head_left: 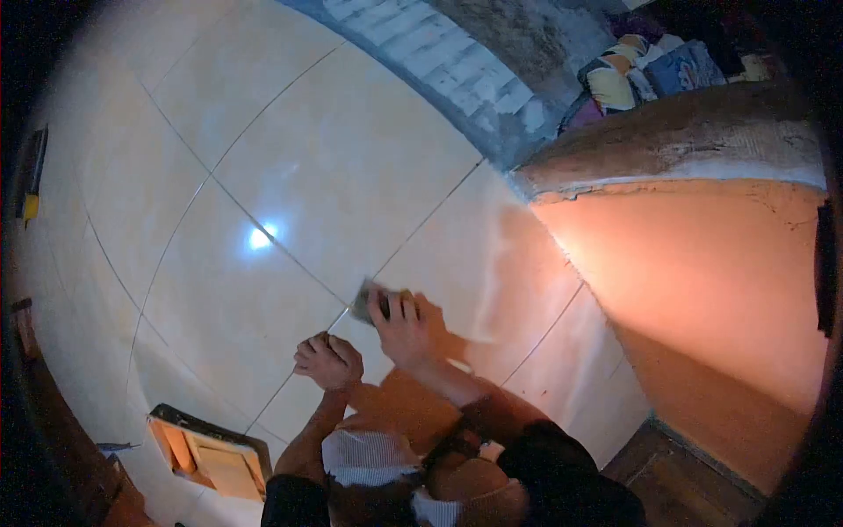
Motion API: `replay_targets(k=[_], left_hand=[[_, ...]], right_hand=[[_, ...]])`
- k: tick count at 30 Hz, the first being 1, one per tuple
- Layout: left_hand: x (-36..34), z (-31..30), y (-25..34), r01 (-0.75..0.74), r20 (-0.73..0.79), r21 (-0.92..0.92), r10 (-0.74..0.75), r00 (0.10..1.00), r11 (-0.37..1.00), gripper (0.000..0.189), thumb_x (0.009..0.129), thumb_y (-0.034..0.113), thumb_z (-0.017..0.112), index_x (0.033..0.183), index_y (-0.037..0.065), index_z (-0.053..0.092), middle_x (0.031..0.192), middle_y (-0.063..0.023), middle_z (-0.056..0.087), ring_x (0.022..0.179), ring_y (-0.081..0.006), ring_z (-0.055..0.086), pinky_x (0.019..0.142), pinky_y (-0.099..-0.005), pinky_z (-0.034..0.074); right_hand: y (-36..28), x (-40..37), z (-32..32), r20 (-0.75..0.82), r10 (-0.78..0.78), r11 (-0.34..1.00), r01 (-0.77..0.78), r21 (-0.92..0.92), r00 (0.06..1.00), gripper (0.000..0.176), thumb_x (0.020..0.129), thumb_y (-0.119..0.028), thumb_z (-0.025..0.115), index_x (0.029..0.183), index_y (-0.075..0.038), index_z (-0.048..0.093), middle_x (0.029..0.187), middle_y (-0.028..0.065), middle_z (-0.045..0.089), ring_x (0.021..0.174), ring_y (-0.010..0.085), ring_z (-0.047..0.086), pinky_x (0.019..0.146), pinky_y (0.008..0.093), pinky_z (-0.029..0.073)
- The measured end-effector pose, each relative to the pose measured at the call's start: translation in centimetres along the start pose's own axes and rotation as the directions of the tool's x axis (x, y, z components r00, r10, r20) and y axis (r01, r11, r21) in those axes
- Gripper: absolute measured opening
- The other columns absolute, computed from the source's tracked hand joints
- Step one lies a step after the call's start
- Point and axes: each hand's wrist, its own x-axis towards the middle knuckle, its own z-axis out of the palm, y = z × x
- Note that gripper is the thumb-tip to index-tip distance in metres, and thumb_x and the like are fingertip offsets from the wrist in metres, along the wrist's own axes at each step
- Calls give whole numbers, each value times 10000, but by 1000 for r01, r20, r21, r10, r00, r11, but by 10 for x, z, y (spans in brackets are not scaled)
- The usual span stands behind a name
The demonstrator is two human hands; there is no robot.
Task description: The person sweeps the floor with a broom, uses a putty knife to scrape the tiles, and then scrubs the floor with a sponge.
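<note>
One open box (211, 457) with orange walls and a dark rim sits on the floor at 7 o'clock, nearest the viewer. Two hands work above it. The left hand (329, 360) is curled into a fist on a thin grout line (290, 386); what it pinches cannot be told. At 1 o'clock from it, the right hand (402, 329) clasps one flat dark pad (367, 301), its fingers bent over it, pressing it onto the glossy cream floor tiles (351, 158). One rough orange plaster wall (702, 263) stands at 3 o'clock. Whitish bricks (439, 53) and crumpled patterned cloths (650, 70) lie farthest.
</note>
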Motion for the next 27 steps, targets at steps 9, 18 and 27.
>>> replay_targets(k=[9, 18, 27], left_hand=[[-8, -6, 0, 36, 37, 12, -37, 999, 999, 300, 880, 323, 528, 1026, 66, 580, 1072, -179, 487, 994, -368, 444, 803, -539, 321], [-4, -15, 6, 34, 26, 28, -34, 999, 999, 297, 912, 335, 506, 1014, 63, 565, 1066, -197, 498, 980, -394, 468, 787, -557, 350], [-4, -17, 12, 53, 2, 30, -53, 999, 998, 292, 900, 340, 484, 981, 69, 559, 1041, -178, 495, 971, -380, 464, 817, -545, 347]], right_hand=[[58, -20, 48, 80, 422, 895, -429, 122, 903, 448, 998, -361, 488, 1182, 42, 558, 1062, 214, 653, 777, 327, 622, 703, 477, 512], [166, -15, 97, 309, 584, 777, -627, 54, 751, 282, 965, -163, 492, 1236, -109, 551, 947, 161, 632, 744, 288, 642, 568, 430, 538], [209, 34, 94, 371, 513, 819, -570, 58, 774, 364, 877, -139, 579, 1239, -105, 589, 1046, 220, 615, 1014, 342, 621, 677, 459, 567]])
